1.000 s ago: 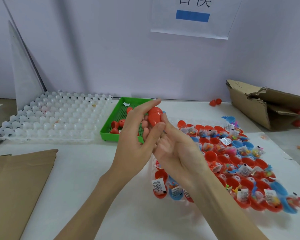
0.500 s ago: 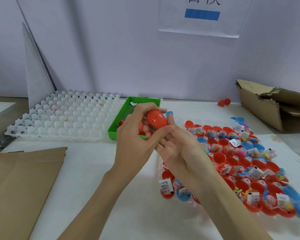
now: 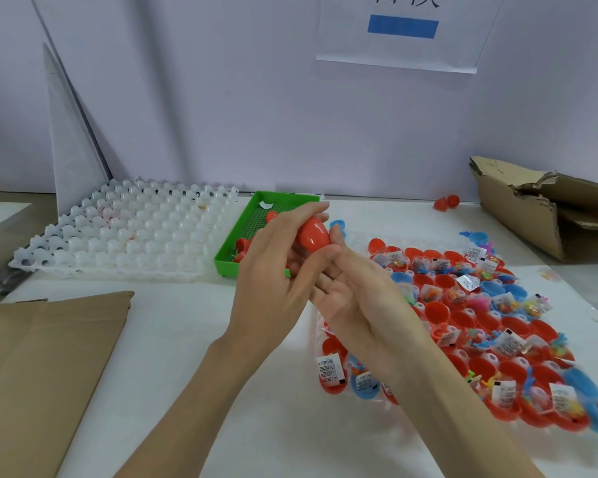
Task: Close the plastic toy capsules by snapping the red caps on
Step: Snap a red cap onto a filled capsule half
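Observation:
A red egg-shaped capsule (image 3: pixel 313 234) is held in the air between both hands, above the table's middle. My left hand (image 3: pixel 273 270) wraps its fingers over the capsule's top and left side. My right hand (image 3: pixel 353 291) pinches it from below and the right with thumb and fingertips. To the right lies a clear tray (image 3: pixel 328 326) of several open red and blue capsule halves (image 3: pixel 439 312) with small toys and paper slips inside. A green tray (image 3: pixel 235 246) behind the hands holds loose red caps (image 3: pixel 242 243), partly hidden by my left hand.
An empty white egg-style tray (image 3: pixel 128 232) lies at the back left, with a white panel leaning behind it. Brown cardboard (image 3: pixel 38 370) covers the near left. A torn cardboard box (image 3: pixel 546 208) sits at the back right, two red caps (image 3: pixel 446 202) beside it.
The capsule has stayed between both hands. Both hands shifted slightly on it, and the camera view drifted a little to the left.

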### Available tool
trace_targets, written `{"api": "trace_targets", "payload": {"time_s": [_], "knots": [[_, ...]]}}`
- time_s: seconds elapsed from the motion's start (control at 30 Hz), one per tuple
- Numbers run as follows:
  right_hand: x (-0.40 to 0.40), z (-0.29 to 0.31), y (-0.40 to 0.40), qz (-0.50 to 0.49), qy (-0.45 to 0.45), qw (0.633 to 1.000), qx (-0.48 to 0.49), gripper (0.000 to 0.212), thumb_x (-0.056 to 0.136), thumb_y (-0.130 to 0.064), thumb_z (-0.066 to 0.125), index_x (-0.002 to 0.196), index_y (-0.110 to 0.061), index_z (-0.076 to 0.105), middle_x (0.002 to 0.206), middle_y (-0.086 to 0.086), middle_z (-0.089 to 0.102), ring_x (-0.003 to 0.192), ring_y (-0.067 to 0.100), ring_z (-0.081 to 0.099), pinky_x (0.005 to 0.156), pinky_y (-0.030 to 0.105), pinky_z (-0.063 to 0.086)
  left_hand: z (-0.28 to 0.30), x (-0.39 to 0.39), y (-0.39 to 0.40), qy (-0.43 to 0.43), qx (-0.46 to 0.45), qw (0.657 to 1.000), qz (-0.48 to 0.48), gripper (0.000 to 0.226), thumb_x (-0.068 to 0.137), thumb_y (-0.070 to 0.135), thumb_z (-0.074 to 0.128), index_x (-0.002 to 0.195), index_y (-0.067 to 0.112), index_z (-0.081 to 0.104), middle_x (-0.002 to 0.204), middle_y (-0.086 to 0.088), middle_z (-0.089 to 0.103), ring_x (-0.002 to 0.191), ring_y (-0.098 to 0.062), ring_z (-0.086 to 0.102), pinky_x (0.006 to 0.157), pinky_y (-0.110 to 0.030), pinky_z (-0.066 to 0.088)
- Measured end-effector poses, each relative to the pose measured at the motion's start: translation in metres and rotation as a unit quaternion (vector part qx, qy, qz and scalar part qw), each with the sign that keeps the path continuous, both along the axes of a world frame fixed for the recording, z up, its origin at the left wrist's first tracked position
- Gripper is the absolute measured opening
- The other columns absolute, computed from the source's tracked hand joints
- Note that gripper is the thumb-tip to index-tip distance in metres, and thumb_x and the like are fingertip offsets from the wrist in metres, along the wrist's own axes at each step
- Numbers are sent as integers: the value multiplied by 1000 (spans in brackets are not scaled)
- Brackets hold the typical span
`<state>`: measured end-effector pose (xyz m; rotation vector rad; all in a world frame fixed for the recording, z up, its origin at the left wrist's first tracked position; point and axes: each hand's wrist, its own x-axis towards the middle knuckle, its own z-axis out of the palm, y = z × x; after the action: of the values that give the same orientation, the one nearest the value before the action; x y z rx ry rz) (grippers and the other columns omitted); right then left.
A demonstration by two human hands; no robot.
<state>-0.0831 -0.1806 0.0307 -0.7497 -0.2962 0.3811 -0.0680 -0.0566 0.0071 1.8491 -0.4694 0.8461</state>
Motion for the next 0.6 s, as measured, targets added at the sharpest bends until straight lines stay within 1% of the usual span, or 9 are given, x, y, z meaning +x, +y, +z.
{"api": "trace_targets", "payload": {"time_s": [0.1, 0.17, 0.3, 0.43, 0.6], "knots": [[0, 0, 0, -3, -1, 1000, -8, 37, 110, -19, 45, 104, -13, 82, 124, 21, 71, 120, 28, 67, 98, 33, 56, 3, -2, -1, 12, -18, 1000, -9, 30, 94, 39, 64, 124, 35, 60, 120, 15, 69, 107, -21, 66, 92, -33, 54], [0, 1, 0, -4, -4, 1000, -7, 38, 110, -19, 45, 103, -14, 82, 123, 20, 71, 119, 28, 68, 97, 32, 57, 5, -3, 0, 16, -19, 1000, -11, 28, 93, 39, 65, 120, 34, 61, 117, 15, 68, 102, -23, 66, 88, -31, 54], [0, 1, 0, -3, -4, 1000, 2, 38, 109, -19, 46, 101, -19, 83, 120, 17, 73, 117, 26, 69, 91, 30, 58, 5, -3, -1, 12, -21, 1000, -8, 30, 93, 39, 63, 120, 25, 65, 116, 15, 69, 105, -20, 66, 89, -28, 53], [2, -2, 1, -3, -4, 1000, 4, 37, 109, -19, 47, 102, -18, 82, 120, 15, 74, 118, 25, 69, 91, 30, 58, 5, -3, -1, 6, -13, 1000, -4, 32, 94, 36, 62, 121, 21, 66, 118, 12, 70, 109, -20, 66, 94, -38, 54], [2, -2, 0, 1, -7, 1000, 7, 39, 110, -19, 44, 102, -18, 83, 120, 15, 74, 118, 25, 69, 93, 30, 57, 3, -3, -2, 5, -7, 1000, 6, 33, 94, 36, 62, 123, 20, 65, 120, 12, 70, 108, -21, 66, 93, -37, 54]]}}
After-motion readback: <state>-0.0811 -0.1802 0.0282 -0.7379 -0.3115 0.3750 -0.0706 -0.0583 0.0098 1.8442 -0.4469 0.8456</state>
